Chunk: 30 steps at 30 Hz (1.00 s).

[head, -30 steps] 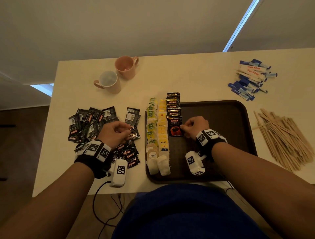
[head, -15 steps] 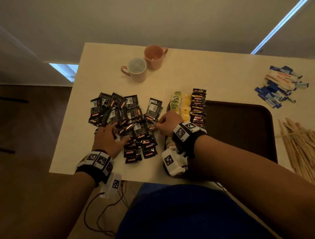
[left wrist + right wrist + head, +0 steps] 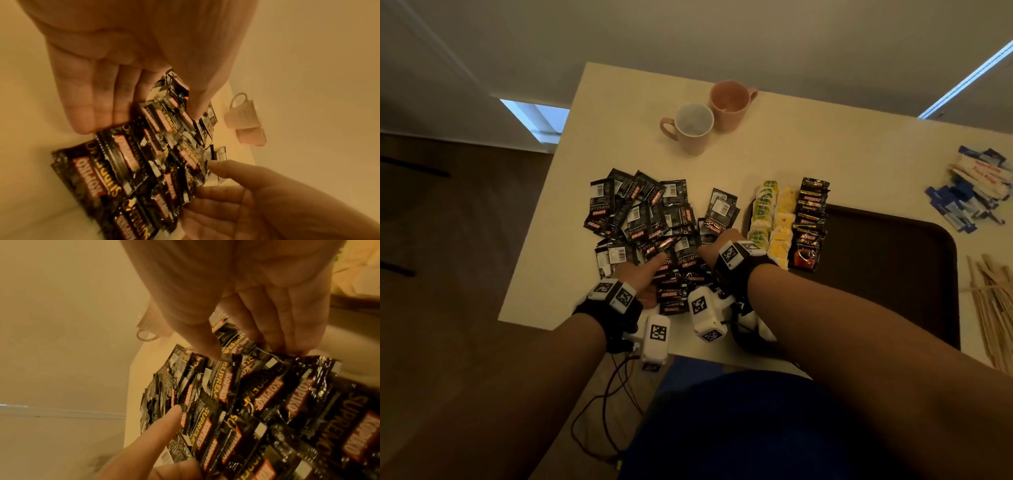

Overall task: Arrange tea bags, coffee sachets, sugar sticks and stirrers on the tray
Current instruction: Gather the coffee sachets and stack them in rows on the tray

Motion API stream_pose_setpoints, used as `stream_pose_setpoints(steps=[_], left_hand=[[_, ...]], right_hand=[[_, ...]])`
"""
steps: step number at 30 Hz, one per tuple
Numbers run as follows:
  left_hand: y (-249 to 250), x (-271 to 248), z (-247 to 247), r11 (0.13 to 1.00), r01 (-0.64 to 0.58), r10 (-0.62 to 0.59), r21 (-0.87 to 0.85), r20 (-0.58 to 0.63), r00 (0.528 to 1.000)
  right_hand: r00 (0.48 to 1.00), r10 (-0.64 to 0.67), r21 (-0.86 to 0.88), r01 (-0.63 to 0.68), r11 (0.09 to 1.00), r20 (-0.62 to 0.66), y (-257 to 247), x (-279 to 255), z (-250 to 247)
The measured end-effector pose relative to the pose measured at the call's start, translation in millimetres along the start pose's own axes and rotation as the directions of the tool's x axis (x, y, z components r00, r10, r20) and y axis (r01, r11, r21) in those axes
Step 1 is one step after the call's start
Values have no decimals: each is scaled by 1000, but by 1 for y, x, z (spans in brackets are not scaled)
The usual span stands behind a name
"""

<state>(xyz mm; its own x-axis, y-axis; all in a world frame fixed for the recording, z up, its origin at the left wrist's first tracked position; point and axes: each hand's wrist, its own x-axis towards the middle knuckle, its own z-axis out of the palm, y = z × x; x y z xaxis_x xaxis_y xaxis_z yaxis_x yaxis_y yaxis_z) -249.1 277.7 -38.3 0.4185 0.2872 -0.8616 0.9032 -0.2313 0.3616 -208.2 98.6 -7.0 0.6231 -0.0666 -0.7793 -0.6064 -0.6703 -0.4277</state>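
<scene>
Black foil coffee sachets are heaped on the tabletop just left of the brown tray. The left hand is laid on the heap's near part, fingers straight and apart, nothing gripped. The right hand is set on the heap's tray-side edge; its fingertips are pressed together on sachet edges, but a firm grip cannot be told. On the tray's left edge, rows of tea bags and a column of sachets are lined up. Sugar sticks and stirrers are seen right of the tray, two pink mugs beyond the heap.
</scene>
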Motion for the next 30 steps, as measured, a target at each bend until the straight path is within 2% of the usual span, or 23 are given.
stream_pose_setpoints(steps=[2, 5, 10, 14, 18, 21, 24, 30], left_hand=[[4, 0, 4, 999, 12, -13, -38, -9, 1000], [3, 4, 8, 1000, 2, -3, -28, -40, 999], [2, 5, 11, 998, -6, 5, -55, -17, 1000], [-5, 24, 14, 991, 13, -8, -132, 37, 999], [-1, 17, 15, 968, 20, -1, -251, 74, 997], [2, 12, 14, 977, -14, 27, -215, 57, 998], [6, 5, 13, 978, -37, 52, -206, 68, 996], [7, -14, 1, 967, -86, 103, -238, 58, 993]], right_hand=[[1000, 6, 67, -5, 998, -11, 2, 1, 1], [1000, 16, 39, -16, 999, -17, 4, 3, 2], [995, 55, -143, -67, 987, -82, -4, 3, 6], [997, 55, -77, -60, 995, -63, -2, 7, 4], [998, 15, 27, -13, 1000, -63, 3, 6, 1], [996, 40, -67, -46, 997, -86, -3, 6, -2], [997, -2, -221, -15, 975, -77, -6, 6, -4], [993, -65, -263, 37, 964, -96, -9, 4, -9]])
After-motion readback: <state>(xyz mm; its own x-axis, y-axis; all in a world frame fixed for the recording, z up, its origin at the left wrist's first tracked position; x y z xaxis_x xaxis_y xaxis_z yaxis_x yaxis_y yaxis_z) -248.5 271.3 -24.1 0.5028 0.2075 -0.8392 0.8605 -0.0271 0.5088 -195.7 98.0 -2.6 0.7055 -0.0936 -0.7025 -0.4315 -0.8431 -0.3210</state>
